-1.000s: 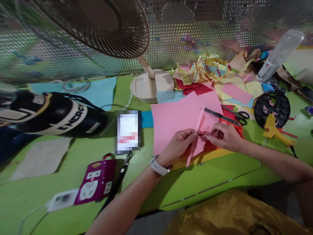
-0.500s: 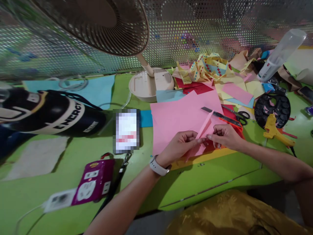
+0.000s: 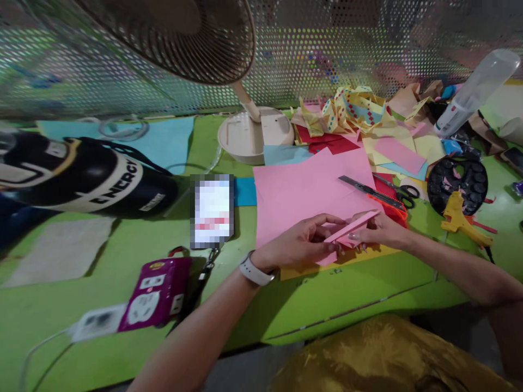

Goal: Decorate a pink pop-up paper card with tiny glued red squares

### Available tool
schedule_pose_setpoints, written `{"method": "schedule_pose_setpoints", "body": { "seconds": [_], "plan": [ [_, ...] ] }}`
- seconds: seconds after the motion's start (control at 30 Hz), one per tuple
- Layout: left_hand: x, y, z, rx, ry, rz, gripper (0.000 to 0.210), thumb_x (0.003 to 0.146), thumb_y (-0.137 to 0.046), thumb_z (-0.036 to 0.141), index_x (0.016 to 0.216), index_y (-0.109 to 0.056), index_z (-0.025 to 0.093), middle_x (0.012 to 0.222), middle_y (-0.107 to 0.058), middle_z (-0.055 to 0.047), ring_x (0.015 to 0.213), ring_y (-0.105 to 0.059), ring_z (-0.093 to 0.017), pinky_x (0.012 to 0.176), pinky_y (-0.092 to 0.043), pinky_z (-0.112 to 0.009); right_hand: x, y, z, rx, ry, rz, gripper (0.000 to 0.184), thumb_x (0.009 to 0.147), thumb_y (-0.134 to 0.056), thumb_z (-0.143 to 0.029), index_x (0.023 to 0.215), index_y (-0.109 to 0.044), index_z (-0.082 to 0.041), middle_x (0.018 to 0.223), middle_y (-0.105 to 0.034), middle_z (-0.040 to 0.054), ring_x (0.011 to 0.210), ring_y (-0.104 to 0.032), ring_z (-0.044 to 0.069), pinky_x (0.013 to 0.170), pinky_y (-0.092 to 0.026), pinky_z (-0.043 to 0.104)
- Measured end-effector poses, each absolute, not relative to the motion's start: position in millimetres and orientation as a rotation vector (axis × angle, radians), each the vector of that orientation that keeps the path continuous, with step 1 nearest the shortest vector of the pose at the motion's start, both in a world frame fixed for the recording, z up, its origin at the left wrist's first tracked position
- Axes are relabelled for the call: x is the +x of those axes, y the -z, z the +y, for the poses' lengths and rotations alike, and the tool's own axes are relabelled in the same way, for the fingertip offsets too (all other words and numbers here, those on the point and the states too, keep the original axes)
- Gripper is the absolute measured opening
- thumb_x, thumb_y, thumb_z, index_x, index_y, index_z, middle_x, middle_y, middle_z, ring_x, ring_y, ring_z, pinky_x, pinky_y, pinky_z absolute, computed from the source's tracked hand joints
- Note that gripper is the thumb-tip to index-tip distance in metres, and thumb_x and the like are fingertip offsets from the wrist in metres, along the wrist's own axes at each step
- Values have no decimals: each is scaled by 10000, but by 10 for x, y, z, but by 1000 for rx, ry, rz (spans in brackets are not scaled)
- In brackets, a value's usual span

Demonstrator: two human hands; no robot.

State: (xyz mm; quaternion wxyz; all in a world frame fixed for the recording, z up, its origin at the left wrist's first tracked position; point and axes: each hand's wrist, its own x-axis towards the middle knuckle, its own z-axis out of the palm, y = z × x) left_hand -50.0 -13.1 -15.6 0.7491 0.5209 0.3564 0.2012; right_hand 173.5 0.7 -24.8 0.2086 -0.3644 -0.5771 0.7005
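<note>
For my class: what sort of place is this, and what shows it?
Probably a paper-craft workspace, home or workshop unclear: a folded pink paper piece is held, with an orange-handled metal-bladed utility knife and a yellow plastic glue gun lying nearby.

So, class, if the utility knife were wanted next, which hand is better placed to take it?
Probably the right hand: it is close by the utility knife, while the left hand is farther off. Both hold the folded pink paper, so the right should let go first.

A single head-worn camera looks forward and down, from close behind and above the left hand point(image 3: 292, 246) and right hand point(image 3: 385, 231), across the green table point(image 3: 312, 302).
</note>
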Motion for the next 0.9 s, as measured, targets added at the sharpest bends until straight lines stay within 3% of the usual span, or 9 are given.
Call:
{"method": "schedule_pose_setpoints", "body": {
  "seconds": [0.13,0.27,0.37,0.43,0.5,0.63,0.7,0.8,0.9],
  "plan": [
    [-526,124,-127,1160,-351,735,365,755,-721,246,1098,-599,227,910,-753,-70,725,-661,-164,606,-474,-251,1752,208,11,-1042,-1843,-1608,333,760,-716,-449,609,-644,-162,547,-552,-44,510,-510,72,488,-424,206],
    [-683,103,-20,1272,-387,886,399,741,-748,304,1109,-622,218,815,-731,-41,665,-637,-159,592,-471,-255,1742,249,8,-1147,-1854,-1461,325,729,-751,-474,674,-672,-164,517,-580,-38,439,-523,79,431,-420,204],
    [-819,96,106,1275,-826,1105,468,666,-819,313,1091,-653,210,929,-723,-61,885,-671,-199,772,-518,-297,1718,304,41,-1234,-1721,-1178,378,686,-768,-534,658,-642,-179,464,-560,-48,385,-498,75,382,-389,191],
    [-845,111,168,1092,-1225,1164,435,710,-782,367,1096,-644,222,1058,-709,-69,1019,-654,-207,868,-508,-310,1699,326,69,-1258,-1655,-994,416,620,-804,-555,643,-609,-189,446,-554,-54,366,-486,72,365,-372,185],
    [-790,149,180,839,-1436,1149,345,773,-707,428,1041,-644,221,1060,-710,-57,1033,-657,-199,895,-506,-315,1683,332,80,-1252,-1636,-881,452,582,-820,-574,660,-588,-194,459,-579,-45,372,-507,79,362,-362,182],
    [-516,264,34,681,-1180,1089,432,772,-647,592,874,-662,172,893,-737,-78,928,-697,-240,886,-531,-392,1676,341,32,-1192,-1639,-920,469,692,-722,-644,778,-597,-200,509,-622,-21,390,-531,105,380,-380,211],
    [-376,318,-74,650,-1067,948,540,744,-627,692,875,-676,170,948,-750,-108,998,-691,-274,932,-518,-427,1682,358,1,-1158,-1614,-992,454,760,-658,-652,829,-604,-206,516,-606,-29,396,-518,109,392,-392,225],
    [-222,357,-185,648,-987,836,535,688,-755,617,1019,-707,200,1012,-752,-81,985,-692,-253,934,-518,-418,1681,381,-22,-1146,-1559,-1081,406,802,-636,-619,835,-601,-216,539,-554,-53,419,-501,98,406,-410,220],
    [-101,313,-207,595,-986,906,383,657,-836,485,900,-732,208,886,-746,-21,850,-685,-179,861,-528,-327,1654,365,-35,-1117,-1496,-1276,376,818,-626,-594,840,-597,-220,635,-549,-46,497,-548,99,458,-474,220]
  ]
}}
